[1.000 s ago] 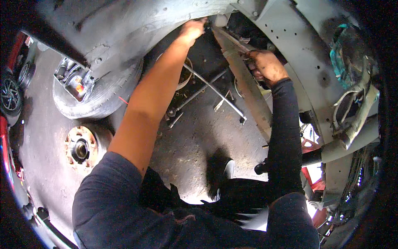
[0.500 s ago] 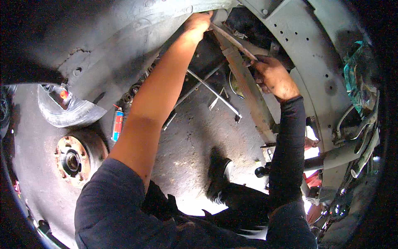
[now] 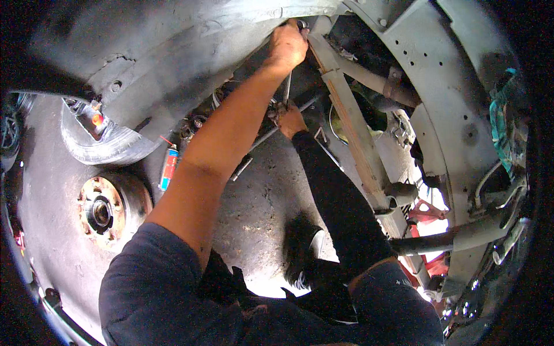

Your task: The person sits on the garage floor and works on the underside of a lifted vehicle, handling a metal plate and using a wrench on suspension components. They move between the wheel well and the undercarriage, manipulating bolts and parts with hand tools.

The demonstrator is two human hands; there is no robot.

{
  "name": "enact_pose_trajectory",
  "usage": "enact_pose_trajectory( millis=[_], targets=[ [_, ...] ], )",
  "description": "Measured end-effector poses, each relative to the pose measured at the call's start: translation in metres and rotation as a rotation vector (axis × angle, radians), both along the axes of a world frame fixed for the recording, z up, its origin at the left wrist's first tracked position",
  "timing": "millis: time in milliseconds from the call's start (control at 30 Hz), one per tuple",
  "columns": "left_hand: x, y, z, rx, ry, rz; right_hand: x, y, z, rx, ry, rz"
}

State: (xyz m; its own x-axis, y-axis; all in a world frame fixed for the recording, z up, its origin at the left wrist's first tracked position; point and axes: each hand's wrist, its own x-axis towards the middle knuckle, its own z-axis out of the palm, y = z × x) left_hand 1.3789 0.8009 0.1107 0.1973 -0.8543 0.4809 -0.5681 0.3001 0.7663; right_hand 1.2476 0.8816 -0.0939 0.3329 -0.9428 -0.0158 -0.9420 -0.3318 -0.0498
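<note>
Up under the grey metal bodywork, my left hand is closed around the upper end of a long metal bar. A round metal end shows just past its fingers. My right hand grips the bar's lower end, below and close to my left forearm. The bar stands nearly upright between the two hands. What its upper end fits onto is hidden by my left hand. Just right of both hands, a long rusty-edged metal beam slopes down.
On the floor at left stand a rusty hub drum with studs and a red-and-blue spray can. Metal tools lie beneath my arms. A curved frame rail, a teal wrapping and a red stand are at right.
My right hand has swung left and downward with the bar's lower end, from right of the beam to near my left forearm. My left hand stays at the upper end.
</note>
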Motion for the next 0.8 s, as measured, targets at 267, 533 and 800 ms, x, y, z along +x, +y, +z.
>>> enact_pose_trajectory(
  millis=[267,533,800],
  targets=[
    [0.003,0.0,0.001,-0.189,-0.161,0.065,0.054,-0.084,-0.039,-0.148,-0.123,0.297],
    [0.007,-0.004,0.007,-0.105,-0.257,0.029,0.048,-0.082,-0.014,-0.166,-0.192,0.366],
    [-0.002,-0.018,0.0,-0.074,-0.15,0.064,0.008,0.002,0.067,0.197,0.092,-0.007]
  ],
)
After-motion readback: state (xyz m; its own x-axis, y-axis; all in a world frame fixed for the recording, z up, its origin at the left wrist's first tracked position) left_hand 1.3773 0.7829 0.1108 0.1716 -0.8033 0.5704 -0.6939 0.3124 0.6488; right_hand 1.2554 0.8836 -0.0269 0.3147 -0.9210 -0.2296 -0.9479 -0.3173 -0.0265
